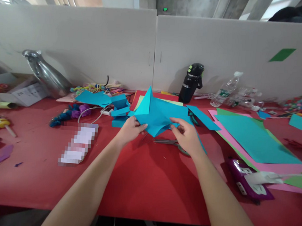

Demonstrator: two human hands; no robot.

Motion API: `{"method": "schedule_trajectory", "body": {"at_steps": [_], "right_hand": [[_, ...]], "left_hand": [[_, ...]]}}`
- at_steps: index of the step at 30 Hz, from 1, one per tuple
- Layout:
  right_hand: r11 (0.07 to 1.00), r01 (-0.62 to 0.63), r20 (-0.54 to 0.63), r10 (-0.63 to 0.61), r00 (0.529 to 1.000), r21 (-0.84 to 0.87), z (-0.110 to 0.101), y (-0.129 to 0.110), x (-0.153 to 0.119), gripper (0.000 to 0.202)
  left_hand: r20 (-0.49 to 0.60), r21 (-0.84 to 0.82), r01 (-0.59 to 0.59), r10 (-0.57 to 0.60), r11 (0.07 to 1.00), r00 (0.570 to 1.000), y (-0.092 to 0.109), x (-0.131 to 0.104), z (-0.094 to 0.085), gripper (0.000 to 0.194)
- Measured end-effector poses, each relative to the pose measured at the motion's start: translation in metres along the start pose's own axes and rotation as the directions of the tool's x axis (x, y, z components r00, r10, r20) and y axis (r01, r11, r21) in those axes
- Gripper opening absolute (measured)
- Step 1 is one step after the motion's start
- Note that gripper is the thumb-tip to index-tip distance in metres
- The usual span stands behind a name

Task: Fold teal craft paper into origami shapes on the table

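Observation:
A folded blue paper (pixel 157 115) with one pointed flap standing up is held above the red table (pixel 145 189). My left hand (pixel 132 129) pinches its lower left edge between thumb and fingers. On the other side, my right hand (pixel 184 133) grips the right edge, fingers curled. Scissors (pixel 166 141) lie on the table just below the paper, partly hidden by my right hand. More blue paper pieces (pixel 120 107) lie behind my left hand, and a blue strip (pixel 204 118) is beyond my right hand.
A black bottle (pixel 191 83) and a clear plastic bottle (pixel 226 91) stand by the partition (pixel 93 42). Coloured sheets (pixel 256 138) and a purple packet (pixel 249 180) lie right. At left are a blurred rectangular item (pixel 80 144) and a metal jug (pixel 48 75).

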State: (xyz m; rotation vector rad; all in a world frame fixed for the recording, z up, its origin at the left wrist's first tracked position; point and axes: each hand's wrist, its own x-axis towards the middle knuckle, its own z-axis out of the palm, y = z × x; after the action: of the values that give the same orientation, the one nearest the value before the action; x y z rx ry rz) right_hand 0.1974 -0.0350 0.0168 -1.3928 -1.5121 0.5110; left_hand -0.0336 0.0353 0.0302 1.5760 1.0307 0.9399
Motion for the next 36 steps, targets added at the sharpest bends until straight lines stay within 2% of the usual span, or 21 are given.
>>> {"method": "schedule_trajectory", "body": {"at_steps": [5, 10, 12, 15, 21, 27, 31, 34, 36], "right_hand": [[0.999, 0.018, 0.055, -0.019, 0.998, 0.027, -0.002, 0.007, 0.002, 0.025], [0.985, 0.171, 0.058, -0.171, 0.983, 0.005, -0.009, -0.002, 0.001, 0.014], [0.987, 0.156, 0.079, -0.158, 0.984, 0.024, -0.011, -0.006, 0.000, 0.016], [0.995, 0.067, 0.076, -0.072, 0.994, 0.074, -0.010, -0.004, -0.001, 0.021], [0.961, -0.039, 0.035, 0.030, 0.999, 0.274, -0.002, 0.010, 0.005, 0.029], [0.933, -0.092, 0.025, 0.089, 0.996, 0.348, 0.002, 0.009, 0.005, 0.034], [0.927, -0.077, 0.007, 0.080, 0.997, 0.367, 0.005, 0.007, 0.004, 0.034], [0.926, -0.065, -0.034, 0.083, 0.996, 0.372, 0.006, 0.004, 0.004, 0.033], [0.922, -0.058, -0.061, 0.088, 0.994, 0.384, 0.005, 0.001, 0.004, 0.034]], "left_hand": [[0.045, 0.032, 0.014, -0.016, 0.999, 0.999, 0.003, -0.002, -0.002, 0.026], [0.059, 0.028, -0.020, 0.019, 0.999, 0.998, 0.002, -0.003, -0.002, 0.022], [0.076, 0.005, -0.038, 0.038, 0.999, 0.996, 0.004, -0.003, 0.000, 0.019], [0.132, -0.041, -0.034, 0.040, 0.999, 0.990, 0.008, -0.006, 0.002, 0.013], [0.357, -0.212, 0.111, -0.028, 0.971, 0.934, 0.010, -0.010, 0.003, 0.038], [0.349, -0.279, 0.264, -0.159, 0.923, 0.924, 0.004, -0.009, 0.002, 0.040], [0.377, -0.331, 0.414, -0.283, 0.848, 0.882, 0.006, -0.012, 0.005, 0.041], [0.419, -0.357, 0.461, -0.301, 0.812, 0.856, 0.010, -0.013, 0.008, 0.042], [0.434, -0.385, 0.463, -0.286, 0.798, 0.854, 0.012, -0.013, 0.009, 0.041]]}}
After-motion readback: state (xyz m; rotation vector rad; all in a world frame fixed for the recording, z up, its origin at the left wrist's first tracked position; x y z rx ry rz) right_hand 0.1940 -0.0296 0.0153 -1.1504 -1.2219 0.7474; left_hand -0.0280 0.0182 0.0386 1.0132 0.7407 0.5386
